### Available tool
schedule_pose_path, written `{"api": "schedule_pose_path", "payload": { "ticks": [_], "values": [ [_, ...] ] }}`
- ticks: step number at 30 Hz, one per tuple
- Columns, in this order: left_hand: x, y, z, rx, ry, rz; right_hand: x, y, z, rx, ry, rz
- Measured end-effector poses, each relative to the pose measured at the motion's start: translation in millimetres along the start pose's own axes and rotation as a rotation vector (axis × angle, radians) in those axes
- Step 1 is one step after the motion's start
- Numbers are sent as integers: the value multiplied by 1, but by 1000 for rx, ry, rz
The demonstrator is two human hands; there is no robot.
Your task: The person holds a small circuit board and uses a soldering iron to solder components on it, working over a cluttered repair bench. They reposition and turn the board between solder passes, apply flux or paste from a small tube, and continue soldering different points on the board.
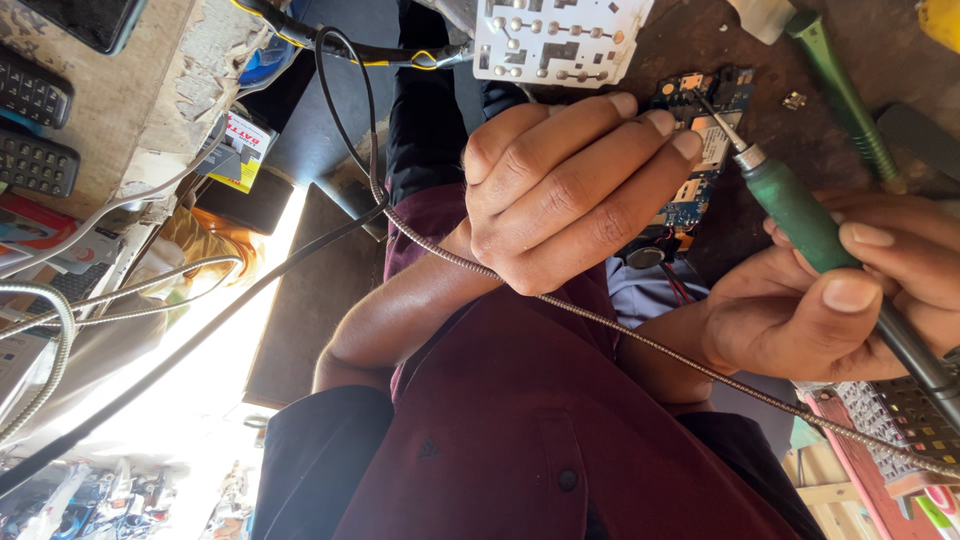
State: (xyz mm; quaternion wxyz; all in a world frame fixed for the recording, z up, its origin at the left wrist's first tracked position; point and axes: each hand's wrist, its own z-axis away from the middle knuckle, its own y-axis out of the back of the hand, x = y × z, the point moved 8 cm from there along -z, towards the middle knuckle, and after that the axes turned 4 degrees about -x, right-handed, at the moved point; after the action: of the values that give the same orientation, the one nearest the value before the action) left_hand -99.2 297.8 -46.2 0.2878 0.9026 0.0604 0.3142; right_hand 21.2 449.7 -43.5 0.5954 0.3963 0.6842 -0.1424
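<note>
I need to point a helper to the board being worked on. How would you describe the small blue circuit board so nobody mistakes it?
Start at the dark brown worktop along the top of the view. The blue circuit board lies there, pinned by the fingertips of the left hand, with the tip of the green-handled soldering iron in the right hand touching it. Unlike the white keypad sheet beside it, it is blue with tiny components.

The right hand [850, 300] holds a green soldering iron [800, 215] to the blue circuit board [700, 150], which the left hand [570, 190] steadies.
</note>
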Motion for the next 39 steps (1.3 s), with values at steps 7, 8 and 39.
{"api": "schedule_pose_path", "payload": {
  "ticks": [7,8,39],
  "values": [
    [0,0,0,24,1,-6,0,0,-1,-20,9,24],
    [0,0,0,24,-1,-7,0,1,-1,-19,10,27],
    [-1,0,0,12,2,3,-2,-2,0,-6,-9,35]
  ]
}}
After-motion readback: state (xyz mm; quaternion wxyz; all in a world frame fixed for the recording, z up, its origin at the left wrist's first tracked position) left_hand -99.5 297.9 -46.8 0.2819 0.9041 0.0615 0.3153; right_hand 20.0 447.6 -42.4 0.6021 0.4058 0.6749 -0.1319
